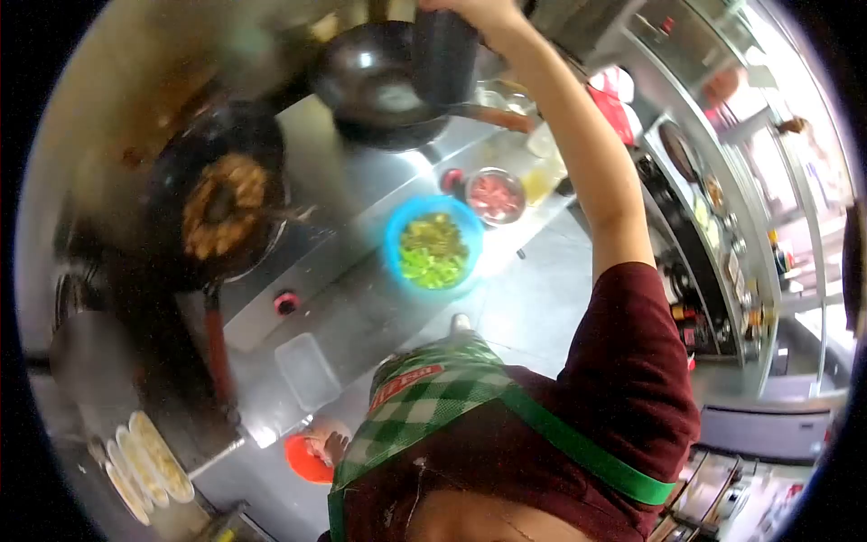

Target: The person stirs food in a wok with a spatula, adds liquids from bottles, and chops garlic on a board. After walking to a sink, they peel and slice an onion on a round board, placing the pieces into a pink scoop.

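Observation:
My right arm reaches up and forward, and my right hand [488, 13] is closed at the top of a dark cylindrical container [446, 59]. Its contents are hidden. The container is over the right side of an empty-looking dark wok [366, 77] with a wooden handle [495, 116]. To the left, a second wok [172, 190] holds browned pieces of food [226, 203]. Low beside my apron, a shadowed shape that seems to be my left hand [335, 448] is near an orange bowl [305, 464] with pale pink contents; its fingers are not clear.
A blue bowl of chopped greens [433, 257] is at the counter edge, beside a metal bowl of pink meat [495, 197]. A clear plastic tray [307, 370] is on the near counter. Long white dishes [161, 456] are at lower left. Shelving [713, 253] lines the right.

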`<state>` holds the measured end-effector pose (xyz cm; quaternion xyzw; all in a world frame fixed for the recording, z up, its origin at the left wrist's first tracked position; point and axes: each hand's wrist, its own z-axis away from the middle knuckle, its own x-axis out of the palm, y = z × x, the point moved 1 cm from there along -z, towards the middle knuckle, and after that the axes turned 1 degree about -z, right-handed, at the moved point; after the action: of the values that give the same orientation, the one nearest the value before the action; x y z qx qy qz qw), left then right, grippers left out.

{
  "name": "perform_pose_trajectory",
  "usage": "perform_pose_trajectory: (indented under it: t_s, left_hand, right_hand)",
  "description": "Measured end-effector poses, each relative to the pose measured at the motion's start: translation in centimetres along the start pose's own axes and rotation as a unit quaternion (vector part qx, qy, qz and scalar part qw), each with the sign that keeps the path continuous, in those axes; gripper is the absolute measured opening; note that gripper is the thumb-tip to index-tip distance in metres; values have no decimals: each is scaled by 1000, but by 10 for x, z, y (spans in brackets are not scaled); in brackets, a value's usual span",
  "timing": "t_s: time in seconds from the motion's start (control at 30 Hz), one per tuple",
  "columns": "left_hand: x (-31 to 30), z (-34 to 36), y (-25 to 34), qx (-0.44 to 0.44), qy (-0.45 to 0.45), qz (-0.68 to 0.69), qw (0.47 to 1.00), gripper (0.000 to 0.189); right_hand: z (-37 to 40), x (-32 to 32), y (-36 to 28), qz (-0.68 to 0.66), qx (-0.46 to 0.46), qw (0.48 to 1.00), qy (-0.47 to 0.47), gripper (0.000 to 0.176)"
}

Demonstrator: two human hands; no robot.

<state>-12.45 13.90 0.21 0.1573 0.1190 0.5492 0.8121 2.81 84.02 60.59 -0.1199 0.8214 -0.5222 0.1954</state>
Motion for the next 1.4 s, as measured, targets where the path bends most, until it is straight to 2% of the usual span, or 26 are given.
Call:
perform_pose_trajectory:
  t_s: [0.03, 0.07, 0.17, 0.23, 0.3, 0.33, 0.43, 0.47, 0.57, 0.67, 0.77, 0.8, 0.83, 0.87, 0.9, 0.97, 1.0, 1.03, 1.07, 1.1, 1.17, 1.2, 1.23, 1.3, 1.37, 1.4]
  left_hand:
    - [3, -2, 1, -6, -4, -12, 1000, 28]
    - [11, -2, 3, -11, -11, -20, 1000, 29]
    - [27, 3, 0, -30, -38, -30, 998, 30]
    - [43, 10, -3, -54, -110, -5, 992, 31]
    - [72, 21, -9, -78, -159, -4, 984, 32]
    - [85, 20, -16, -66, -117, -31, 990, 32]
    - [121, 35, -42, -37, 14, -102, 994, 31]
    - [119, 47, -51, -21, -78, 26, 996, 24]
    - [128, 74, -67, -22, -23, -58, 998, 19]
    - [144, 108, -65, -69, -12, -169, 983, 17]
    - [170, 126, -37, -125, -52, -290, 948, 18]
    - [191, 135, -18, -83, -84, -303, 946, 19]
    - [218, 150, 6, 43, -159, -301, 939, 22]
    - [272, 181, 40, 32, -95, -339, 935, 24]
    - [360, 254, 79, 181, -105, -427, 879, 26]
    - [455, 295, 117, 307, -181, -475, 805, 27]
    - [499, 303, 129, 300, -198, -526, 771, 27]
    - [540, 298, 125, 350, -260, -469, 768, 29]
    - [586, 292, 120, 350, -355, -421, 758, 37]
    - [628, 295, 115, 364, -409, -445, 709, 43]
    - [709, 284, 91, 329, -472, -442, 688, 55]
    - [743, 249, 73, 370, -444, -467, 669, 60]
    - [776, 254, 67, 410, -414, -486, 651, 64]
    - [809, 261, 59, 460, -362, -521, 621, 70]
    - [829, 263, 60, 494, -323, -550, 591, 73]
    - [840, 260, 57, 499, -335, -532, 596, 73]
  right_hand:
    - [-1, -34, -4, 93, -40, 994, 35, 38]
    - [6, -59, -7, -26, -101, 994, 35, 37]
    - [22, -138, -5, 146, -49, 972, 180, 41]
    - [25, -191, 40, 90, -125, 968, 197, 45]
    - [34, -229, 97, 77, -132, 954, 260, 42]
    - [37, -251, 142, 9, -92, 964, 250, 39]
    - [51, -271, 221, -18, -130, 971, 199, 46]
    - [59, -274, 241, -6, -92, 976, 198, 48]
    - [82, -279, 311, 99, 16, 968, 230, 58]
    - [104, -283, 377, 49, 60, 966, 245, 60]
    - [122, -281, 395, 28, 103, 960, 259, 66]
    - [126, -281, 399, 36, 105, 958, 265, 68]
    - [132, -280, 402, 45, 107, 955, 273, 69]
    - [139, -276, 368, 61, 141, 946, 284, 72]
    - [143, -280, 379, 75, 140, 950, 267, 81]
    - [153, -290, 382, 83, 126, 952, 268, 84]
    - [162, -293, 366, 115, 103, 959, 237, 81]
    - [175, -297, 347, 147, 79, 965, 204, 77]
    - [188, -295, 316, 81, 50, 976, 195, 65]
    - [204, -293, 281, -9, 12, 978, 209, 58]
    - [240, -300, 264, 83, 59, 947, 304, 45]
    - [262, -312, 289, 117, 105, 925, 346, 43]
    - [273, -317, 308, 63, 163, 908, 381, 48]
    - [281, -320, 352, 123, 309, 880, 340, 58]
    - [281, -317, 408, 270, 164, 909, 272, 69]
    - [277, -322, 425, 231, 188, 916, 268, 72]
